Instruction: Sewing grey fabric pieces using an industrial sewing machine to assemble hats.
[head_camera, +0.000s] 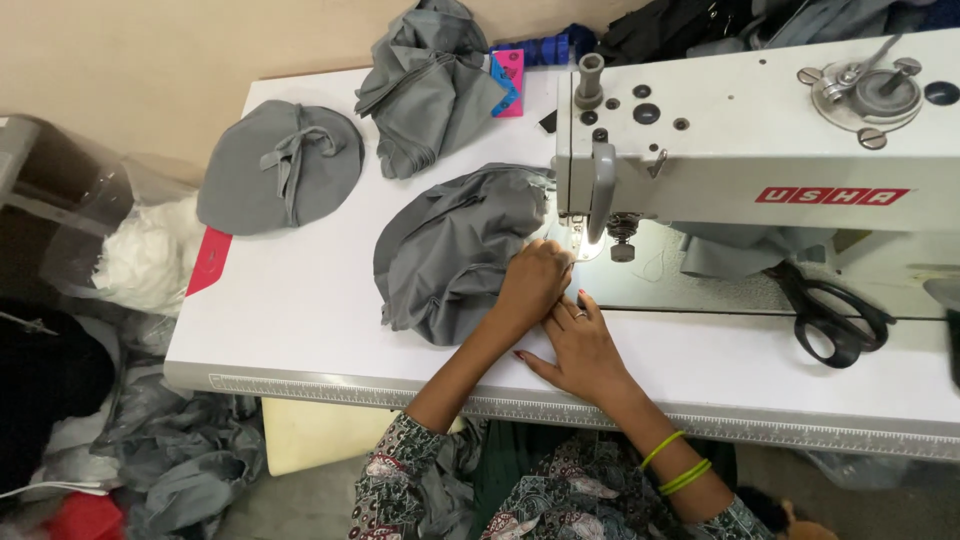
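Left hand (533, 283) pressed, fingers together, on gathered grey fabric (450, 250) at the white table's (300, 320) middle, beside the sewing machine (760, 130) needle. Right hand (583, 345) flat, fingers apart, touching it. Pink card (508, 82) at far edge; black scissors (830, 312) right.

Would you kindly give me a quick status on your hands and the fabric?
Left hand pressing grey fabric at the sewing machine needle. Right hand flat beside it. Black scissors lying clear, right.
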